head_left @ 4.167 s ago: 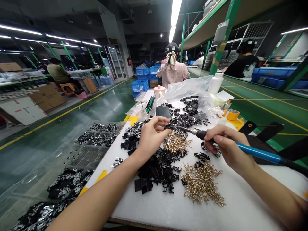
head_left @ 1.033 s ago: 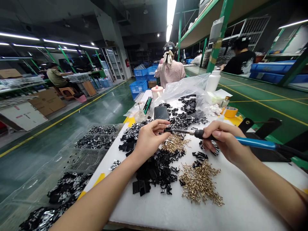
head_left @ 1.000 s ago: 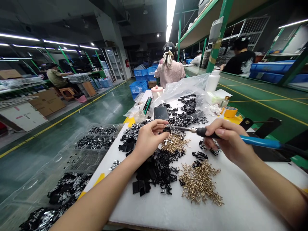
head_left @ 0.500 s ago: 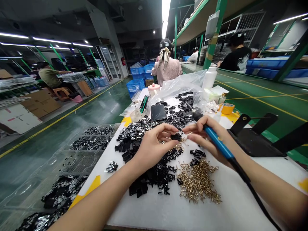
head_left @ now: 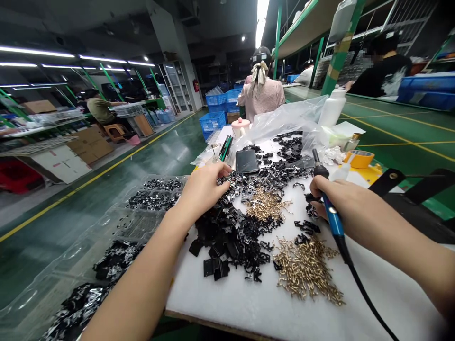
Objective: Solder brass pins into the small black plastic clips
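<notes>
R hand [head_left: 350, 201], right of centre in the frame, is wrapped round the blue tool [head_left: 333, 219], metal tip [head_left: 314, 155] up & cord [head_left: 344, 253] trailing to the lower right, w/ fingertips down by some black clips [head_left: 308, 198]; can't tell if they pinch one. L hand [head_left: 202, 189], approx. mid-frame, has thumb & fingers curled toward each other at the black-and-silver parts [head_left: 245, 182], contents unclear. Tool's prob. light & stiff, best gripped by its handle [head_left: 336, 228]; parts look thin, hard, poss. slippery, so take edges.
</notes>
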A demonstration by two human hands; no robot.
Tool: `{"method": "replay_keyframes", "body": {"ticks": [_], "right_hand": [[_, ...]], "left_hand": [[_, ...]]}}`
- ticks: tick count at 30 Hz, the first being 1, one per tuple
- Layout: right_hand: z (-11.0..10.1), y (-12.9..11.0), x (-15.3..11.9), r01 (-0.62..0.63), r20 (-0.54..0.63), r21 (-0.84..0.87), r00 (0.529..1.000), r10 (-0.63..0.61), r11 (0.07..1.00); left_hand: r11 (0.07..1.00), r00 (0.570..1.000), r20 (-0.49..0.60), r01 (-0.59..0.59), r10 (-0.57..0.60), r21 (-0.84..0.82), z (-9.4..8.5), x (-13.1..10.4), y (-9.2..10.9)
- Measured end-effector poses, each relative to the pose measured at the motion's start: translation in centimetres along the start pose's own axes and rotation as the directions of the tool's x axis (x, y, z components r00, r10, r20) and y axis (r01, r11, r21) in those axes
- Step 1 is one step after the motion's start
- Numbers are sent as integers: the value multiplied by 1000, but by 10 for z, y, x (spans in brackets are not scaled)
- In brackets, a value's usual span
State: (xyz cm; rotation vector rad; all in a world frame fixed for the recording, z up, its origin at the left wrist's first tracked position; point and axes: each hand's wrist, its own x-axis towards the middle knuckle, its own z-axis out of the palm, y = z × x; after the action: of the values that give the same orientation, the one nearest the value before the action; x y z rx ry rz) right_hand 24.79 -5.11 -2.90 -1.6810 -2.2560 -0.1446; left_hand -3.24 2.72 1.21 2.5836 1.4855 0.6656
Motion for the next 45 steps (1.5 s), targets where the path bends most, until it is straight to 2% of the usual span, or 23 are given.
{"method": "replay_keyframes", "body": {"ticks": [3, 7, 10, 13, 17, 23, 26, 29, 31, 34, 37, 40, 42, 43, 45], "right_hand": [[5, 7, -2, 51, -2, -192, 999, -52, 980], [6, 4, -2, 84, -18, -298, 995, -94, 951], [4, -4, -1, 69, -56, -325, 994, -92, 943], [4, -14, 0, 78, -98, -253, 990, -105, 964], [7, -28, 1, 109, -104, -72, 988, -117, 991], [13, -40, 1, 136, -109, 176, 987, -118, 975], [15, -45, -1, 134, -107, 331, 989, -104, 934], [14, -52, -4, 106, -121, 514, 991, -50, 851], [13, -56, -5, 110, -161, 607, 987, -14, 787], [12, -60, -5, 166, -223, 658, 975, -20, 734], [12, -61, -5, 196, -245, 654, 969, -41, 730], [13, -60, -5, 193, -249, 652, 968, -33, 734], [13, -61, -6, 196, -259, 658, 965, -26, 727], [12, -61, -6, 199, -265, 664, 964, -22, 721], [10, -61, -7, 197, -273, 681, 962, -5, 705]], "left_hand": [[983, 994, 104, -34, 15, 179, 7, -2, -4], [969, 976, 199, -130, 87, 212, 18, -6, 4], [958, 965, 243, -154, 94, 243, 17, -9, 8], [943, 947, 300, -202, 119, 263, 13, -9, 9], [939, 929, 338, -241, 149, 247, 12, -9, 8], [963, 960, 238, -193, 146, 190, 6, -6, 8], [988, 980, 161, -135, 121, 78, 2, -7, 11], [967, 978, 167, -78, 121, -244, 4, -8, 20], [855, 961, 239, 6, 138, -519, 8, -9, 28], [593, 913, 363, 190, 188, -783, 17, -10, 38], [401, 878, 438, 337, 193, -852, 26, -11, 43], [311, 857, 467, 393, 218, -865, 30, -12, 45], [298, 848, 464, 388, 254, -872, 28, -13, 45], [320, 845, 464, 376, 266, -869, 25, -13, 44], [444, 846, 468, 327, 256, -834, 16, -12, 40]]}}
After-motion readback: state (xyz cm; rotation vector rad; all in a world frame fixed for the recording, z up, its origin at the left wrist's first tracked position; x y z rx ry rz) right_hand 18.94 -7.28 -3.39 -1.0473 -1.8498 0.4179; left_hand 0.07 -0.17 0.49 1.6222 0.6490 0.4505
